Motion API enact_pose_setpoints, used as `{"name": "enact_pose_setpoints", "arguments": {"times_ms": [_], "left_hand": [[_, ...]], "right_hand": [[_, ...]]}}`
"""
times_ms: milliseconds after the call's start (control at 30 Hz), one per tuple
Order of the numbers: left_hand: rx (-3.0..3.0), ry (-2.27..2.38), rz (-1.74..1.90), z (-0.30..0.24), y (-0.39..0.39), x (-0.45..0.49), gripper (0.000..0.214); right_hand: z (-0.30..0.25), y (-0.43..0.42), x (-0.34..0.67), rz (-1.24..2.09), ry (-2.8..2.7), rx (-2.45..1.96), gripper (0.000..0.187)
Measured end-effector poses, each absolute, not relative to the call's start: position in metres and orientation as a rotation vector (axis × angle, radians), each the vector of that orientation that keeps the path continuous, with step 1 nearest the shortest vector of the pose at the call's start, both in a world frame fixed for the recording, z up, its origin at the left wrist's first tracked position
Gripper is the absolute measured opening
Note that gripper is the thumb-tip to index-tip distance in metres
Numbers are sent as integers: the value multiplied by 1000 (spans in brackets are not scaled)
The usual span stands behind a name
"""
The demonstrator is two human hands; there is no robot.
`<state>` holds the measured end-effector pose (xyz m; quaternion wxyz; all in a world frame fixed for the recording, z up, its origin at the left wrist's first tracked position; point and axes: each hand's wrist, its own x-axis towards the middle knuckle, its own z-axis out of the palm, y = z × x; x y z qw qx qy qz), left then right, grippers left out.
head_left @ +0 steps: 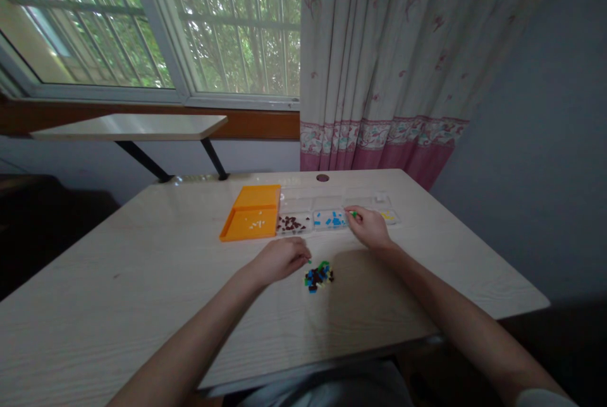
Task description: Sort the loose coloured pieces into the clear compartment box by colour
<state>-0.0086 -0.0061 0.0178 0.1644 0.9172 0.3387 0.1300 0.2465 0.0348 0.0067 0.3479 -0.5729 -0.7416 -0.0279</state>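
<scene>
My left hand point(281, 260) is pinched around a small green toy brick point(310, 261), just left of a mixed pile of small bricks point(318, 277) in brown, blue, green and yellow. My right hand point(368, 226) reaches over a clear compartment tray point(310, 220), its fingers closed on another green brick point(353, 213). Beneath that hand, part of the tray is hidden. Brown bricks point(290, 224) lie in the left compartment and blue bricks point(334, 219) in the one beside it. To the right of my hand, yellow bricks point(387, 215) show.
An orange open case point(249, 213) with white bricks point(257, 224) adjoins the tray's left side. A raised shelf point(137, 126) on black supports stands at the table's back left. The wooden table point(156, 268) has a round hole point(322, 177) near its far edge, below the curtain point(365, 78).
</scene>
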Motion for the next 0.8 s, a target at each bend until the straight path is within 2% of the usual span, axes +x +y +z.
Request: {"name": "enact_pose_setpoints", "arguments": {"times_ms": [200, 400, 800], "left_hand": [[2607, 980, 397, 18, -7, -7, 19], [2461, 1055, 701, 16, -7, -1, 12], [2411, 1022, 819, 16, -9, 3, 9]], "right_hand": [[6, 25, 236, -5, -2128, -1346, 22], [-4, 4, 212, 21, -2412, -999, 18], [-1, -3, 208, 7, -2398, -861, 17]]}}
